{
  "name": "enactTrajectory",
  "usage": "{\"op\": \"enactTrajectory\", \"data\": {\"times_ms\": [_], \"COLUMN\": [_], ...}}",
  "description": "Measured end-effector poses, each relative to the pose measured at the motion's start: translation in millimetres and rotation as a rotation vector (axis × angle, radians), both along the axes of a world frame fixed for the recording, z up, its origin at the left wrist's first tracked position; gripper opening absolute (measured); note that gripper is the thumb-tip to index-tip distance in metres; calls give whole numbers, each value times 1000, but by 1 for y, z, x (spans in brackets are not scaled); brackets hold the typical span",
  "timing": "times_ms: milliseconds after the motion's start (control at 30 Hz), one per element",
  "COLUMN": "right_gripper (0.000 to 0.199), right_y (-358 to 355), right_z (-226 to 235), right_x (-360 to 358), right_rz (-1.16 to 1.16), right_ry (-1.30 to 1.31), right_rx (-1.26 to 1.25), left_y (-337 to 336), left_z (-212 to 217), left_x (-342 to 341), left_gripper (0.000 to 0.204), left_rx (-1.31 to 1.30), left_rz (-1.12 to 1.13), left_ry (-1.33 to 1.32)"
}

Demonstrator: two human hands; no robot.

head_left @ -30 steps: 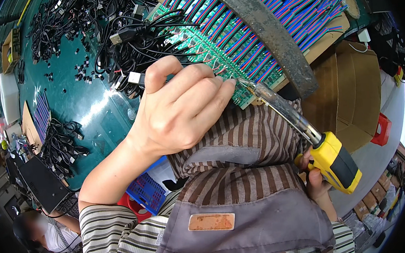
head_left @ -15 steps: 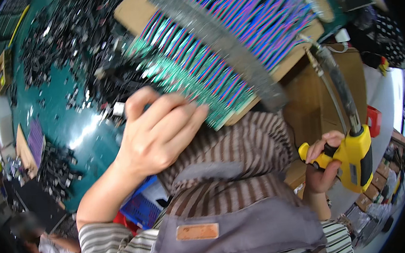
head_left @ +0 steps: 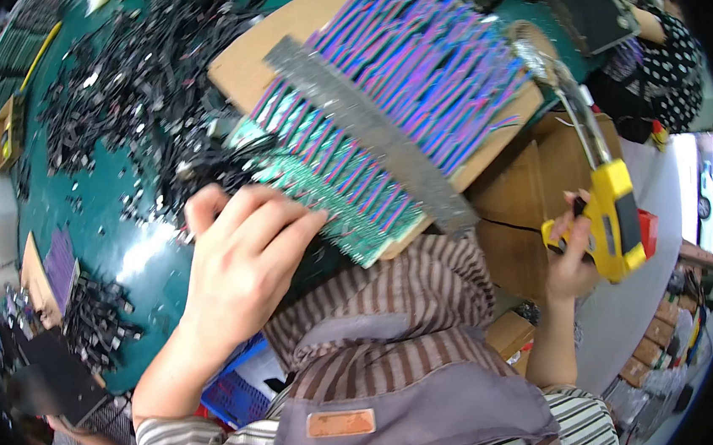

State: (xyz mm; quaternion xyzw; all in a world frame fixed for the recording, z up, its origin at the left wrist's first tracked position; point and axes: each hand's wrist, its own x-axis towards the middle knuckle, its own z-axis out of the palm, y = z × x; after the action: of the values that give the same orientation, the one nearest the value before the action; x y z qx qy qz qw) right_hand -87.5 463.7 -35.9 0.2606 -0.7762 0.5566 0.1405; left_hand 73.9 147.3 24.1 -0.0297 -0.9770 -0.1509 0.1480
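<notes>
My left hand (head_left: 241, 258) is closed, fingertips pinched at the left edge of a row of small green circuit boards (head_left: 311, 192); what it holds, if anything, is hidden. Red, blue and purple wires (head_left: 427, 55) run across the boards under a flat grey metal bar (head_left: 374, 132). All of this lies on a tan wooden board (head_left: 245, 58). Off to the right, my right hand (head_left: 573, 254) grips the handle of a yellow and black soldering gun (head_left: 615, 221). Its long metal nozzle (head_left: 593, 134) points up, away from the circuit boards, toward a round metallic holder (head_left: 532, 46).
Black cables with small connectors (head_left: 164, 53) are heaped on the green tabletop (head_left: 156, 304). An open cardboard box (head_left: 510, 234) stands right of my lap, and a blue basket (head_left: 232, 399) is below the table edge. Other people sit at the lower left and upper right.
The soldering gun and my right hand have moved up. My left hand has shifted a little left and down, along with the circuit boards in view.
</notes>
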Motion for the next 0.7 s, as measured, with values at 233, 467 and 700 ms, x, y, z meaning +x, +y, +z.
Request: {"op": "enactTrajectory", "data": {"times_ms": [233, 467, 700], "right_gripper": [62, 68, 44], "right_y": [-3, 7, -7], "right_z": [16, 7, 16], "right_x": [68, 89, 99], "right_rz": [313, 451, 316], "right_ry": [-359, -435, -526], "right_rx": [-58, 159, 126], "left_y": [-6, -4, 12], "left_z": [2, 0, -6], "left_x": [-10, -6, -4], "left_gripper": [25, 23, 18], "left_rx": [43, -27, 51], "left_rz": [-44, -54, 88], "left_ry": [-118, -74, -30]}}
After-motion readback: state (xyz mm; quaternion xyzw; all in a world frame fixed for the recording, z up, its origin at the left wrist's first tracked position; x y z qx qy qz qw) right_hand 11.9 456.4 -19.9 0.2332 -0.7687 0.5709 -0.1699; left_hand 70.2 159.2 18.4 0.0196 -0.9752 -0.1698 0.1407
